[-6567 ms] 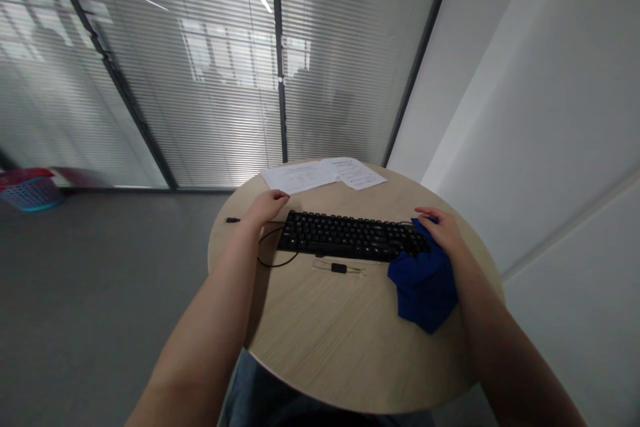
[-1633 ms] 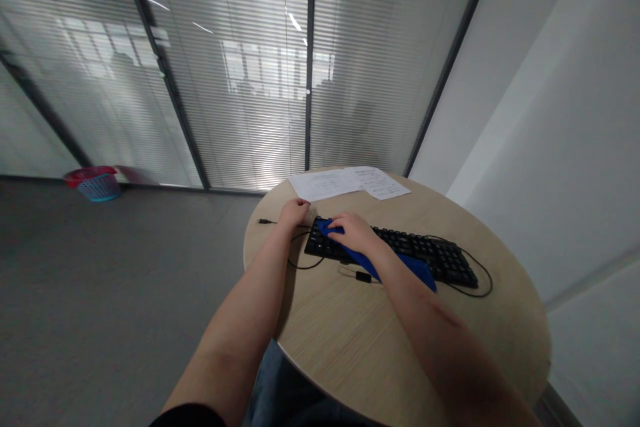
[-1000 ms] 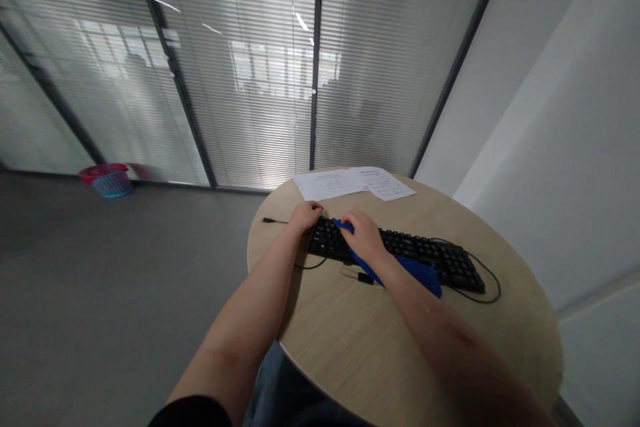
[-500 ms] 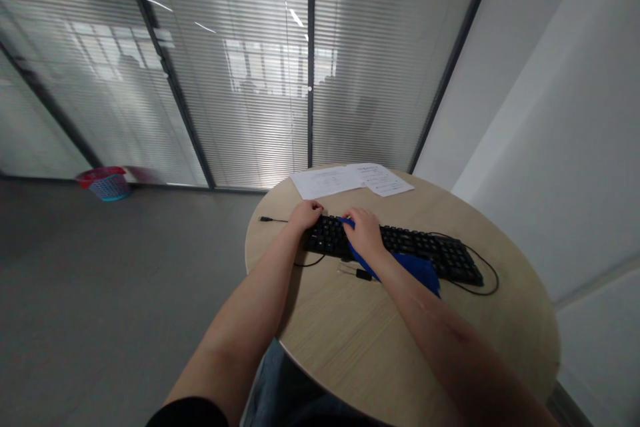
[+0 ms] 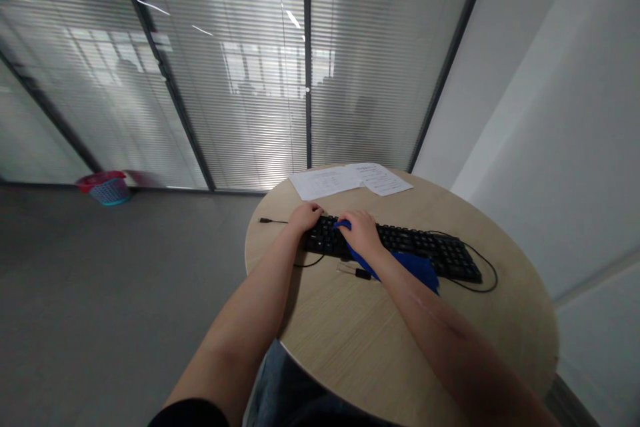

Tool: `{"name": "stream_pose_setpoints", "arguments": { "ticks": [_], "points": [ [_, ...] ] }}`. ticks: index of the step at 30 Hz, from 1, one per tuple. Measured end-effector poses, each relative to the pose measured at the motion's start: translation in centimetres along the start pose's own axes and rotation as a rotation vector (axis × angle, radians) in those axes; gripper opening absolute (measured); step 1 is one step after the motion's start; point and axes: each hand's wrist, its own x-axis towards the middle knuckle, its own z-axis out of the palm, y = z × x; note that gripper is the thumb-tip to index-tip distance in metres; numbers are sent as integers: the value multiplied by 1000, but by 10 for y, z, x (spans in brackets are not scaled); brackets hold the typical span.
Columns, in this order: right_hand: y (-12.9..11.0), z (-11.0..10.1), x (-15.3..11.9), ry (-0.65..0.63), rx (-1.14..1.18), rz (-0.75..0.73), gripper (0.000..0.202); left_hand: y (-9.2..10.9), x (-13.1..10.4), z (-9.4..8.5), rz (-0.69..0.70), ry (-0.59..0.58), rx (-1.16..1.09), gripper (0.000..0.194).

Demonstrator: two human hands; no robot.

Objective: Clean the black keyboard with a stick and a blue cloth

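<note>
A black keyboard (image 5: 407,240) lies slantwise across the round wooden table (image 5: 340,327). My left hand (image 5: 306,215) is closed around its left end. Pinched in my right hand (image 5: 361,232) is a blue cloth (image 5: 420,271), its front part pressed on the keys in the left half. The rest of the cloth trails under my right forearm, along the keyboard's near edge. Just in front of the keyboard lies a small tool with a black handle (image 5: 363,273) and a thin wire loop, probably a keycap puller. The fingertips of my left hand are partly hidden.
Printed sheets of paper (image 5: 345,180) lie at the table's far edge. A USB plug (image 5: 265,220) on a cable rests left of my left hand, and the cable (image 5: 493,270) loops around the right end. A basket (image 5: 107,188) stands on the floor by the glass partition.
My right hand has shifted slightly left over the keys, with the blue cloth in its fingers. My left hand stays at the keyboard's left end.
</note>
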Motion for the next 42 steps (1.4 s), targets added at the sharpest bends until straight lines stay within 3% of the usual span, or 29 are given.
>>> {"name": "stream_pose_setpoints", "arguments": {
  "ticks": [7, 13, 20, 28, 37, 42],
  "points": [
    [-2, 1, 1, -47, -38, 98, 18, 0, 0, 0, -43, -5, 16, 40],
    [-4, -1, 1, -53, -54, 112, 19, -2, 6, -2, -41, -77, -105, 42],
    [-2, -1, -1, 3, -30, 110, 16, -5, -9, -9, 5, -88, -302, 48],
    [0, 0, 0, 52, -21, 112, 12, 0, -19, -6, 47, 23, -92, 49],
    [-3, -4, -2, -108, -44, -48, 14, 3, -22, -6, 64, 38, -53, 41],
    [-5, -5, -3, -127, -33, -76, 18, 4, -23, -5, 42, 49, -57, 39]
  ]
}}
